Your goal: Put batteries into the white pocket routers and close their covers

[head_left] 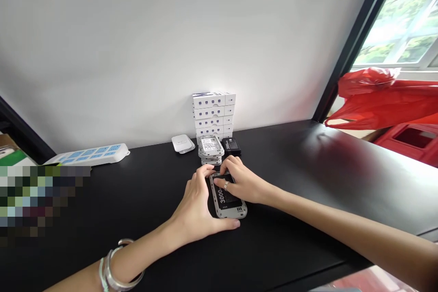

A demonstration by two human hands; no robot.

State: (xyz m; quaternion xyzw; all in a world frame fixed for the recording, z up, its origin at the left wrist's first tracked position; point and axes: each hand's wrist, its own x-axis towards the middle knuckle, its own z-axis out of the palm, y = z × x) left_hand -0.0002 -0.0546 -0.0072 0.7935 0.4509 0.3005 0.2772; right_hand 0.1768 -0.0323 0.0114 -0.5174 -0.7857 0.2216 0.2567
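Observation:
A grey device frame [231, 213] lies on the black table, with a black battery [226, 198] marked 3000 in its recess. My left hand [196, 207] spans the frame's left side, fingers at its far end and thumb along its near edge. Over the battery's upper part is my right hand [241, 180], its thumb on the battery and its bent fingers at the frame's far edge. Just beyond the hands stands a stack of similar frames [211, 147]. Black batteries [232, 146] are piled to the right of that stack.
White boxes [214, 114] are stacked against the wall. Thin white covers [182, 143] lie left of them. A power strip [92, 154] rests on the black table [147, 191] at the left. Red plastic bags [386, 100] hang at the right, by the window.

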